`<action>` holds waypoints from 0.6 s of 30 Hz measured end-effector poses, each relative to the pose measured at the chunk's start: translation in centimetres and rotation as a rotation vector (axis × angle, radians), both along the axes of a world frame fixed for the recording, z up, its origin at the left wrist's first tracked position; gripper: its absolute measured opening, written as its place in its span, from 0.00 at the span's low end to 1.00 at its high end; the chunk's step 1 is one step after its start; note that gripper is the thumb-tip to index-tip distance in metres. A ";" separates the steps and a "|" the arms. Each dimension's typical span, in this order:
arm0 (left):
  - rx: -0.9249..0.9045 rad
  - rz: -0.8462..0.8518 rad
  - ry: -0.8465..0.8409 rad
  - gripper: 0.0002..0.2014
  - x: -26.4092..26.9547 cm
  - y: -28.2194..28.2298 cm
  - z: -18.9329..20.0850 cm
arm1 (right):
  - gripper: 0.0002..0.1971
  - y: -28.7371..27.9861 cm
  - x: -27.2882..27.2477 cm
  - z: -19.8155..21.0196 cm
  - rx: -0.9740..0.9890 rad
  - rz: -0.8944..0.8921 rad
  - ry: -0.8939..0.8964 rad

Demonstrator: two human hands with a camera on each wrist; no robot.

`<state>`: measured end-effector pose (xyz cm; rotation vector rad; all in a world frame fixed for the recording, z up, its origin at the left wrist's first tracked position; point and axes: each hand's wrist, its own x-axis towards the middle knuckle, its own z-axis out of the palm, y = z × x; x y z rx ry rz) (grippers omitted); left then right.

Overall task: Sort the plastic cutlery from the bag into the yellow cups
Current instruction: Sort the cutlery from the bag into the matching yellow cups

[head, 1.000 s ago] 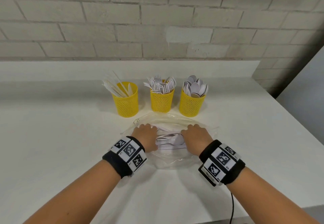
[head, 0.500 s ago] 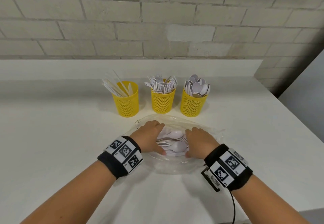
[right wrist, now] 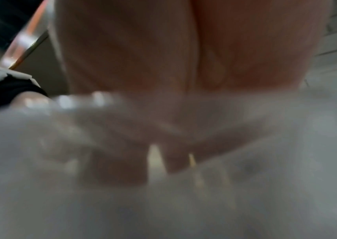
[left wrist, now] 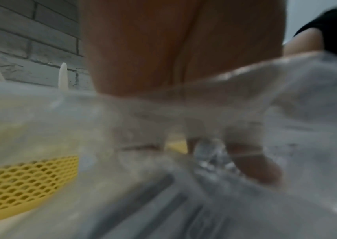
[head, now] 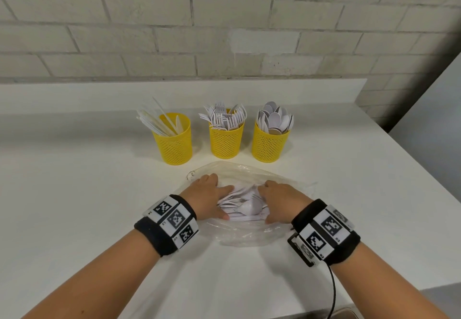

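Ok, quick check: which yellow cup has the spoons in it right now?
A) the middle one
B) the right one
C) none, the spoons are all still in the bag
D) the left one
B: the right cup is packed with rounded spoon bowls, while the middle cup holds forks and the left cup holds knives.

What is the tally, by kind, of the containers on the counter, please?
Yellow mesh cups: 3, knives cup, forks cup, spoons cup
Clear plastic bag: 1
Total: 4
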<state>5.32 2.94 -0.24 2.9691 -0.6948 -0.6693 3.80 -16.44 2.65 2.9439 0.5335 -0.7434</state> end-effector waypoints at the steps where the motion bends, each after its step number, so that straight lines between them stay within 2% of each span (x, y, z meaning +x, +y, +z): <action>1: 0.012 0.000 0.001 0.38 0.0 -0.2 0.1 | 0.35 0.1 0.2 0.0 0.018 0.019 0.007; 6: -0.026 0.009 0.001 0.37 -0.2 -0.4 0.4 | 0.42 -0.4 0.4 -0.1 0.145 -0.042 -0.014; 8: -0.013 0.006 -0.037 0.39 -0.4 -0.1 0.5 | 0.45 -0.9 0.1 -0.1 0.114 -0.074 -0.039; 13: 0.064 -0.011 -0.042 0.39 -0.8 -0.2 0.0 | 0.33 -0.9 -0.3 -0.5 -0.076 -0.022 -0.008; 15: 0.078 -0.050 -0.046 0.37 -0.8 -0.7 0.0 | 0.29 -0.7 0.0 -0.5 -0.076 -0.020 -0.018; 18: 0.114 -0.076 -0.070 0.34 -0.9 -1.4 0.0 | 0.29 -0.6 0.3 -0.3 -0.022 -0.064 -0.029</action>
